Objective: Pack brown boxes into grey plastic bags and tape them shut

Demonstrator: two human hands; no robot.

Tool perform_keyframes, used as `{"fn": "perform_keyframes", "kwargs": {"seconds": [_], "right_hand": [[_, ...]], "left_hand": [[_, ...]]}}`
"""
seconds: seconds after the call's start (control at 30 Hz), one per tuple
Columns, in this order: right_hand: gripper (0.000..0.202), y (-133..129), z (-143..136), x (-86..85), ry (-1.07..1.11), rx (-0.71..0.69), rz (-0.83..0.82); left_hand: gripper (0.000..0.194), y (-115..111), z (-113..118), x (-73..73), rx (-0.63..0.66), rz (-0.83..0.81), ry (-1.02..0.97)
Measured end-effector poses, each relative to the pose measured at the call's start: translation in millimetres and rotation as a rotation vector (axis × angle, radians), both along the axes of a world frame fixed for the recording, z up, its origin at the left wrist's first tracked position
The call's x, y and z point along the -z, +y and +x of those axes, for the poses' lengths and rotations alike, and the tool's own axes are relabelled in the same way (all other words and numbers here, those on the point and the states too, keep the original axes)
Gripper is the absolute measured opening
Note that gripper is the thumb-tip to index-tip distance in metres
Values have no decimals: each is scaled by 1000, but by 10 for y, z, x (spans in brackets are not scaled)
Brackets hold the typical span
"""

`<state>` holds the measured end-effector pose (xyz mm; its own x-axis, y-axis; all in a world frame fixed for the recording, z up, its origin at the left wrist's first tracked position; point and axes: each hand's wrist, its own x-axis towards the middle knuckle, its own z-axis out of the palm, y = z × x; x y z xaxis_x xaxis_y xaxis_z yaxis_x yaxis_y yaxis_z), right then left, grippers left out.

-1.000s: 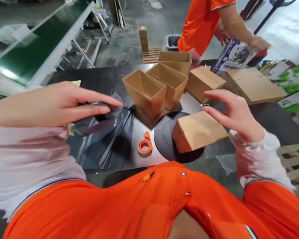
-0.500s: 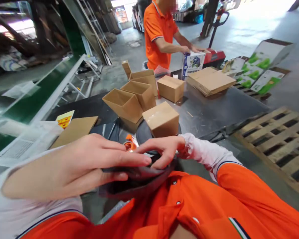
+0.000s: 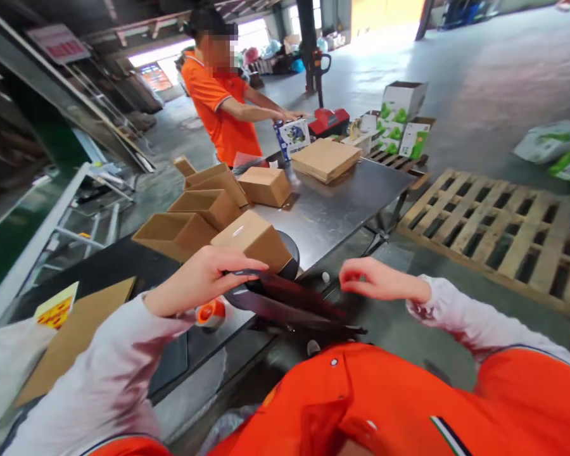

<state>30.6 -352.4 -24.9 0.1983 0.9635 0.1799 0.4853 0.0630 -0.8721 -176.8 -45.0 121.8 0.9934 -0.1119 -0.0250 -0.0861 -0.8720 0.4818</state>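
My left hand (image 3: pixel 213 272) pinches the rim of a dark, limp, bag-like thing (image 3: pixel 294 301) in front of my chest. Its lower right end is smeared by motion, so I cannot tell its exact kind. To the right of it, apart from it, my right hand (image 3: pixel 377 278) hangs in the air with loosely bent fingers and nothing visible in them. Just beyond my left hand, a closed cardboard box (image 3: pixel 254 237) rests on a round dark disc (image 3: pixel 292 250). An orange tape roll (image 3: pixel 211 311) lies on the table below my left wrist.
Open cardboard boxes (image 3: pixel 175 234) stand along the dark table (image 3: pixel 313 215), with another closed box (image 3: pixel 266 185) and stacked flat cardboard (image 3: pixel 325 158) farther back. A co-worker (image 3: pixel 223 107) touches a printed box (image 3: pixel 294 136) across the table. A wooden pallet (image 3: pixel 494 228) lies at right.
My right hand has come out of the dark thing and moved right, away from it. My left hand now grips its rim. The view has turned to the right.
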Motion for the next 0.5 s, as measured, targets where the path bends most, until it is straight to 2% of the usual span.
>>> {"fn": "perform_keyframes", "kwargs": {"seconds": [0.07,0.1,0.2,0.33,0.37,0.43,0.5], "right_hand": [[45,-61,56,34,-27,159,16],[47,-66,44,61,-8,184,27],[55,29,-161,209,107,97,29],[55,244,-495,562,195,20,-71],[53,265,-523,638,212,52,-74],[50,249,-485,703,177,225,6],[50,193,-345,623,12,471,169]], "left_hand": [[36,-15,154,141,-11,-13,11],[39,-39,224,205,-30,-19,-5],[43,-172,397,332,-86,-40,-118],[36,-340,512,362,-69,-42,-223],[34,-355,522,359,-61,-41,-227],[31,-358,528,356,-53,-46,-223],[30,-351,529,356,-58,-52,-208]]}}
